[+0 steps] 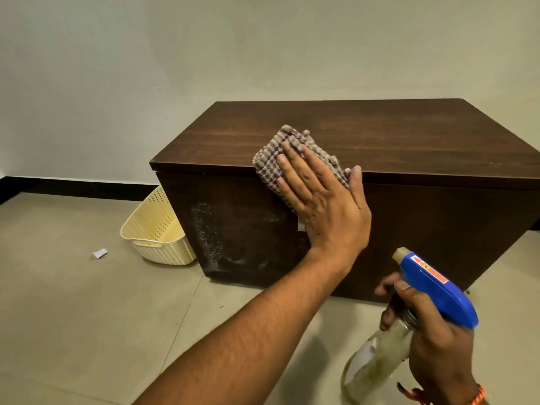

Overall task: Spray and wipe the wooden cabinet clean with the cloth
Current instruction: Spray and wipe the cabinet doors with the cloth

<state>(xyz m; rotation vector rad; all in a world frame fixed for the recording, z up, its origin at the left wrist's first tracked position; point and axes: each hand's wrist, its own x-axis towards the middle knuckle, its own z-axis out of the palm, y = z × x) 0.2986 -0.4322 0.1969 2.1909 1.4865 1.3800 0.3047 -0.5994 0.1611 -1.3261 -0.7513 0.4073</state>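
Note:
A dark brown wooden cabinet [394, 135] stands on the floor against the wall. Its front face carries a pale patch of spray droplets [210, 235] at the lower left. My left hand [318, 200] lies flat on a checked cloth [280, 147], pressing it over the cabinet's top front edge. The cloth hangs partly over the front face. My right hand [435, 340] grips a clear spray bottle [377, 361] with a blue trigger head [438, 287], held low at the right, nozzle towards the cabinet front.
A cream perforated plastic basket [155, 229] lies tipped against the cabinet's left side. A small scrap of white paper [100, 253] lies on the tiled floor to its left. A plain wall with a dark skirting runs behind.

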